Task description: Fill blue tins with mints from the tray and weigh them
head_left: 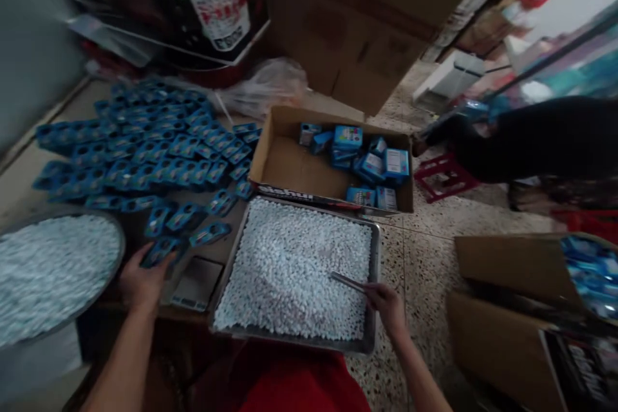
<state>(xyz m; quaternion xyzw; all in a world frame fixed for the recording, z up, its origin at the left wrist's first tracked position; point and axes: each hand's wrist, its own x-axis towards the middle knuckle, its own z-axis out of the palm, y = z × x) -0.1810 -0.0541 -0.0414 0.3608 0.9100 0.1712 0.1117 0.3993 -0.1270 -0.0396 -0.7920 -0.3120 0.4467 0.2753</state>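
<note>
My left hand [141, 278] has its fingers around a small blue carton [160, 251] at the front of the carton rows. In my right hand [387, 309] is a slim metal scoop [348, 281], its far end over small pale pellets [290, 270]. The pellets are heaped in a rectangular metal tray [375, 270] in front of me. A small flat scale [197, 280] lies between the left hand and the tray. Many blue cartons [154, 154] with dark openings on top stand in rows beyond the left hand.
A cardboard box [284, 161] with several blue packs touches the tray's far side. A round pan of pellets [118, 232] stands at left. Behind are a large black carton [159, 19] and a plastic bag [270, 84]. A person in dark clothing [541, 141] is at right, near open boxes [512, 270].
</note>
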